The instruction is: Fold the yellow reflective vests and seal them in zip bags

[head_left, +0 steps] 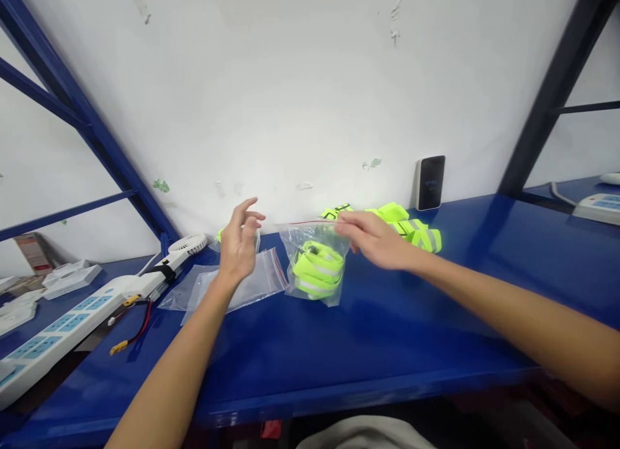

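Note:
A clear zip bag [334, 296] with a red line along its top edge hangs upright over the blue tabletop. Inside it lies a rolled neon-yellow reflective strap [317, 271]. My right hand [371, 237] pinches the bag's upper right corner between thumb and fingers. To the left of the bag, my left hand [239, 242] is raised with its fingers apart and holds nothing. Below and behind that hand, flat empty zip bags [261, 278] lie on the table. More neon-yellow straps [411, 229] rest behind my right hand, partly hidden by it.
A phone-like device [431, 183] leans on the wall at the back right. Along the left edge run a white power strip [68, 326] and a small white fan [188, 243]. A short red and black cable [143, 323] with yellow connectors lies beside them. Blue shelf posts [106, 145] flank the table.

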{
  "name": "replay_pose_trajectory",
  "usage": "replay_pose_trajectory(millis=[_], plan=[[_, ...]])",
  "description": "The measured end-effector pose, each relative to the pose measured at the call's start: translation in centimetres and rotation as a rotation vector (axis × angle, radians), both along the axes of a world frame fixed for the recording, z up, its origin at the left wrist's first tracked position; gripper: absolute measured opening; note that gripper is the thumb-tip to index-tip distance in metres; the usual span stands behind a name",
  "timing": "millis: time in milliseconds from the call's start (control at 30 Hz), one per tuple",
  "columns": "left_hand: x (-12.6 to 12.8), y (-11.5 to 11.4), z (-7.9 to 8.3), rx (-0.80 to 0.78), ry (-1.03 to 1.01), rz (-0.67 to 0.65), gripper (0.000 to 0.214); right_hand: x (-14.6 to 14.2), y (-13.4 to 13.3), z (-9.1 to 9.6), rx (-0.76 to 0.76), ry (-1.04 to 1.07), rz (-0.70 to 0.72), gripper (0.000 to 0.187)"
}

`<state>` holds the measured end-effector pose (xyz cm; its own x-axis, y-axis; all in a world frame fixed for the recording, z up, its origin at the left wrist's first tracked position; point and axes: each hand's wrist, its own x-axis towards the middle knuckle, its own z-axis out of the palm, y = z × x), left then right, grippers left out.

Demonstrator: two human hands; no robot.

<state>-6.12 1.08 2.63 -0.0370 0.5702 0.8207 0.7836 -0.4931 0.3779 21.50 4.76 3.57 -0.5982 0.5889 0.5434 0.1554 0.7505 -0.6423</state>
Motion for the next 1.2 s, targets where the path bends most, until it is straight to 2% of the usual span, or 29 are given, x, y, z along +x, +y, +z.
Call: replay_pose_trajectory(millis=[67,167,233,300,367,400,433,533,567,600,667,733,800,867,933,1000,1100,1200], plan=[[-2.7,0.4,-0.9,-0.082,-0.028,0.156,0.048,-2.1,0.3,1.8,-0.162,0.154,0.064,0.031],[-6.1,0.9,-2.5,-0.273,0.113,0.405,0.045,-6.2,1.9,4.4,-0.227,0.419,0.064,0.031],[-7.5,1.2,-3.3,-0.393,0.167,0.511,0.045,-8.8,3.7,5.4,-0.302,0.572,0.010,0.026],[-8.2,1.3,-3.7,-0.457,0.180,0.565,0.045,-10.5,5.4,5.3,-0.386,0.620,-0.097,0.019],[-8.4,1.4,-3.8,-0.463,0.165,0.595,0.045,-11.1,6.7,4.0,-0.477,0.492,-0.201,0.014],[-8.5,1.4,-3.8,-0.452,0.153,0.606,0.044,-10.9,7.1,2.9,-0.546,0.329,-0.255,0.016],[-8.4,1.4,-3.8,-0.440,0.148,0.613,0.043,-10.5,7.4,1.7,-0.622,0.090,-0.270,0.021],[-8.0,1.5,-3.7,-0.417,0.170,0.598,0.039,-8.3,7.4,-1.4,-0.701,-0.200,-0.253,0.026],[-7.8,1.5,-3.7,-0.411,0.193,0.569,0.038,-7.5,7.3,-1.9,-0.678,-0.298,-0.243,0.026],[-7.4,1.5,-3.7,-0.406,0.223,0.530,0.037,-6.8,7.2,-2.2,-0.555,-0.463,-0.208,0.028],[-6.5,1.5,-3.7,-0.398,0.303,0.432,0.035,-5.6,7.0,-1.9,-0.252,-0.648,-0.203,0.031],[-5.4,1.4,-3.8,-0.402,0.388,0.338,0.033,-4.6,7.2,-0.9,0.034,-0.697,-0.304,0.029],[-4.1,1.3,-3.8,-0.421,0.449,0.262,0.033,-3.8,7.7,0.0,0.188,-0.661,-0.484,0.024],[-2.9,1.1,-3.8,-0.435,0.491,0.186,0.033,-3.2,8.5,0.5,0.217,-0.608,-0.646,0.026],[-1.6,0.8,-3.8,-0.451,0.542,0.095,0.033,-2.9,9.3,0.4,0.163,-0.593,-0.716,0.036],[-0.5,0.5,-3.7,-0.463,0.596,0.004,0.033,-2.8,9.9,-0.3,0.122,-0.626,-0.676,0.045],[0.9,0.0,-3.3,-0.446,0.633,-0.089,0.033,-3.3,10.8,-1.6,0.212,-0.674,-0.545,0.052],[1.7,-0.4,-3.2,-0.420,0.613,-0.128,0.032,-4.1,11.8,-2.6,0.211,-0.725,-0.530,0.063]])
